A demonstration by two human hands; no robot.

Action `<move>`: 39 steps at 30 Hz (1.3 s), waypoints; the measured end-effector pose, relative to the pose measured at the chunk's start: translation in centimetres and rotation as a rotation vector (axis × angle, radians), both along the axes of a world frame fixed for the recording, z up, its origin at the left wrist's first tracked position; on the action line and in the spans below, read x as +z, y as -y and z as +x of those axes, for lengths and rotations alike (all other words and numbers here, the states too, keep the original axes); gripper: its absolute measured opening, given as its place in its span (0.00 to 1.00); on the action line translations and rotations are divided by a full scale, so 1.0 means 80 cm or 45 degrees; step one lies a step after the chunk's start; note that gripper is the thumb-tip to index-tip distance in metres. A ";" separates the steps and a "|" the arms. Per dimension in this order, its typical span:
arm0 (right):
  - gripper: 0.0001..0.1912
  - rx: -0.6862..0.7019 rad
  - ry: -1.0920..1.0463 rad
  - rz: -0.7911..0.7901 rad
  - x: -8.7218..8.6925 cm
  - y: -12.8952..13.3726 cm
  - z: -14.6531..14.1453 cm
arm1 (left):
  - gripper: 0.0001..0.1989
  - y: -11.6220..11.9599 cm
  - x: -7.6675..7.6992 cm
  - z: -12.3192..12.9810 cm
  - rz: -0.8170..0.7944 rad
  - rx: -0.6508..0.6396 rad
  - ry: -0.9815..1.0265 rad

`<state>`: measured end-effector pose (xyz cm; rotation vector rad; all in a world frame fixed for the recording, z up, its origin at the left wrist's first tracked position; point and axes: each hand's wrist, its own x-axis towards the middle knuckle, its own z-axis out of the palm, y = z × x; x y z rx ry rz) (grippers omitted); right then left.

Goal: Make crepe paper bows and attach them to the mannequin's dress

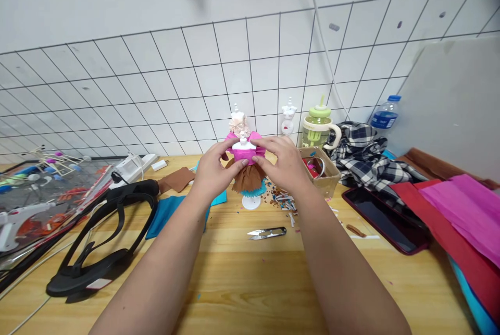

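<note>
A small white dress-form mannequin stands on a round white base in the middle of the table. It wears a pink bodice over a ruffled brown skirt, with a turquoise layer at the hem. My left hand and my right hand close on the bodice from either side, thumbs in front and fingers at the shoulders. Thread snips lie in front. Behind stands another mannequin with pale ruffles.
At right are a cardboard box, a lidded cup, a phone and coloured sheets. A black headband-like frame and a turquoise sheet lie left. Scraps litter the table beside the skirt.
</note>
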<state>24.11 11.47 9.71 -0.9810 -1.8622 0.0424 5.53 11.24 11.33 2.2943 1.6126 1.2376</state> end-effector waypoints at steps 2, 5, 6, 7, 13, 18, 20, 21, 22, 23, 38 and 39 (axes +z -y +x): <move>0.14 0.004 -0.051 -0.002 0.001 0.000 0.000 | 0.27 0.000 0.001 -0.002 -0.021 -0.032 0.006; 0.13 -0.003 -0.082 -0.023 0.003 0.000 0.000 | 0.28 -0.002 0.001 -0.006 -0.068 -0.067 0.025; 0.13 -0.001 -0.072 -0.024 0.003 0.001 0.001 | 0.29 -0.004 0.001 -0.007 -0.082 -0.073 0.036; 0.15 0.008 -0.050 -0.019 0.003 0.001 0.002 | 0.29 -0.005 0.001 -0.008 -0.093 -0.074 0.049; 0.18 0.009 0.073 0.049 0.001 0.001 0.005 | 0.29 -0.013 0.000 -0.009 -0.131 -0.076 0.075; 0.16 -0.041 0.093 0.059 -0.001 -0.002 0.002 | 0.29 -0.013 0.002 -0.007 -0.121 -0.048 0.049; 0.17 -0.039 0.106 0.062 -0.001 -0.002 0.003 | 0.28 -0.013 0.001 -0.006 -0.088 -0.044 0.033; 0.17 -0.033 0.106 0.067 -0.001 -0.001 0.004 | 0.28 -0.013 0.000 -0.006 -0.062 -0.046 0.027; 0.19 -0.028 0.097 0.070 0.000 -0.001 0.005 | 0.28 -0.013 -0.001 -0.005 -0.033 -0.050 0.025; 0.21 -0.029 0.076 0.072 0.001 0.000 0.007 | 0.29 -0.013 -0.001 -0.003 -0.007 -0.058 0.029; 0.10 -0.254 0.230 -0.344 0.031 0.063 0.051 | 0.23 0.087 -0.034 -0.133 -0.592 0.060 -0.480; 0.11 -0.261 0.376 -0.540 0.019 0.059 0.055 | 0.22 0.097 -0.048 -0.149 -0.714 0.046 -0.571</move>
